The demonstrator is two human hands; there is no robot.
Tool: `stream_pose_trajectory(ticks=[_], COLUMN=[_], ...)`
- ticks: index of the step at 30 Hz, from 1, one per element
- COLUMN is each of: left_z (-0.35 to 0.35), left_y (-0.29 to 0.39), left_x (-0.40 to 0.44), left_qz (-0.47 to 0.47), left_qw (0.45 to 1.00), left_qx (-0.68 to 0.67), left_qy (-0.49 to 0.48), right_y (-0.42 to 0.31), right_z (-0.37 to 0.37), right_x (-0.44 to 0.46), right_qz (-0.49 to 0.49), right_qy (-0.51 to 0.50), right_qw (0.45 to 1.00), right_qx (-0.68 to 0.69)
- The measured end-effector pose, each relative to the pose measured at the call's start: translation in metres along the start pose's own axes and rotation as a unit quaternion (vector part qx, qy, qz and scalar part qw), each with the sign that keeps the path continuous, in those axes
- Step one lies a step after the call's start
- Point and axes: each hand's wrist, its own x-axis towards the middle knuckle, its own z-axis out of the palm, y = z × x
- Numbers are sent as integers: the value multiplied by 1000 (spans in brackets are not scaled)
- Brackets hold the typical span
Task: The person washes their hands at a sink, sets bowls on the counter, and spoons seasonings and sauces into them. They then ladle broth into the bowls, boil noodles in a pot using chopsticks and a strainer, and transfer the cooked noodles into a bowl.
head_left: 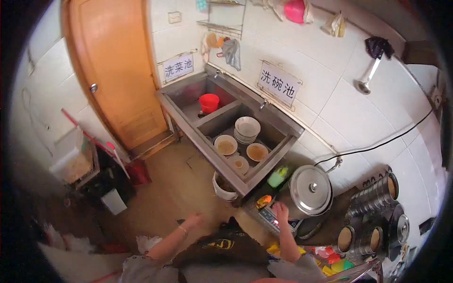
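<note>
My right hand (pixel 281 211) is over the front control panel (pixel 269 218) of a countertop appliance, where a red light shows. Its fingers look bent, but their exact shape is too small to make out. Right beside it stands a large lidded steel pot (pixel 310 191). An orange-and-yellow item (pixel 263 202) lies just left of the panel, with a green-and-white bottle (pixel 278 176) behind it. My left hand (pixel 194 220) hangs in front of my dark apron (pixel 226 245), over the floor and apart from other things. Its fingers are blurred.
A steel double sink (pixel 188 123) holds a red container (pixel 208 103) and stacked bowls (pixel 247 128). Below stands a white bucket (pixel 224 187). Steel canisters (pixel 373 195) line the right side; a ladle (pixel 365 82) hangs above. At left are a wooden door (pixel 111 61) and a bin (pixel 73 160).
</note>
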Motion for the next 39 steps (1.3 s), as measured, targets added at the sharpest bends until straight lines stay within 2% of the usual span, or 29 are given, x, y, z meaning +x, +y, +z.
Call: stream_pose_trajectory(ticks=[1,3,5,8,10,11,13,14,16,17,19,20,22,23,25,26,27,28,29,30,31,32,33,34,35,36,37,38,39], left_z=[-10,-30,-60,-92,-105,-101,-88,-80,-46,-32,-3,11,32,41,60,69,78,82,82,80,79,78,75,71,72,81,87,91,95], left_y=[54,174,201,252,282,295,314,320,349,356,377,396,400,398,389,383,386,388,391,392,388,382,368,388,407,406,406,405,408], left_x=[4,25,91,208,288,338,447,494,553,581,612,621,652,662,683,692,692,692,691,690,694,703,718,713,696,692,691,691,696], left_qz=[-2,-13,-2,10,-4,60,143,135,-94,-88,-125,-159,-152,-124,-159,-181,-185,-193,-248,-302,-354,-363,-321,-271,-238,-243,-147,-48,22], left_qw=[1000,992,967,945,946,955,935,932,878,866,865,873,856,841,826,816,825,822,789,752,712,711,780,827,813,810,881,932,948], left_qx=[-22,-121,-255,-321,-312,-259,-211,-206,-397,-402,-382,-361,-368,-380,-391,-397,-379,-375,-393,-408,-422,-417,-279,-135,-228,-228,-180,-126,36], left_qy=[0,10,-9,-63,-92,-134,-247,-267,-249,-282,-299,-286,-330,-364,-373,-379,-377,-382,-403,-420,-434,-435,-458,-473,-481,-482,-412,-335,-315], right_y=[-77,-144,-203,-243,-252,-247,-236,-232,-262,-255,-232,-235,-211,-197,-164,-147,-147,-136,-122,-111,-100,-90,-80,-73,-66,-63,-85,-87,-88], right_z=[20,74,111,162,191,203,224,240,277,282,284,270,240,243,248,271,291,313,330,340,348,355,360,364,369,372,376,381,386], right_x=[16,78,138,233,293,326,397,426,461,483,505,503,493,489,485,492,501,511,520,526,532,535,536,535,534,536,539,536,532], right_qz=[-38,-6,-82,-111,-143,-138,-116,-93,-79,-62,-248,-204,-106,-95,58,76,-62,40,131,134,132,131,131,132,131,124,222,226,170], right_qy=[-116,-91,-101,-75,1,24,192,226,253,263,271,329,404,405,274,261,190,172,131,138,174,207,235,256,270,274,330,333,355], right_qw=[975,988,991,990,984,984,969,964,963,961,899,878,905,904,936,939,975,948,786,784,850,901,935,953,953,937,915,913,917], right_qx=[188,127,-11,49,109,110,101,103,-47,-51,-240,-282,-82,-94,212,213,-93,265,589,591,479,358,229,95,-41,-177,-67,-67,-62])
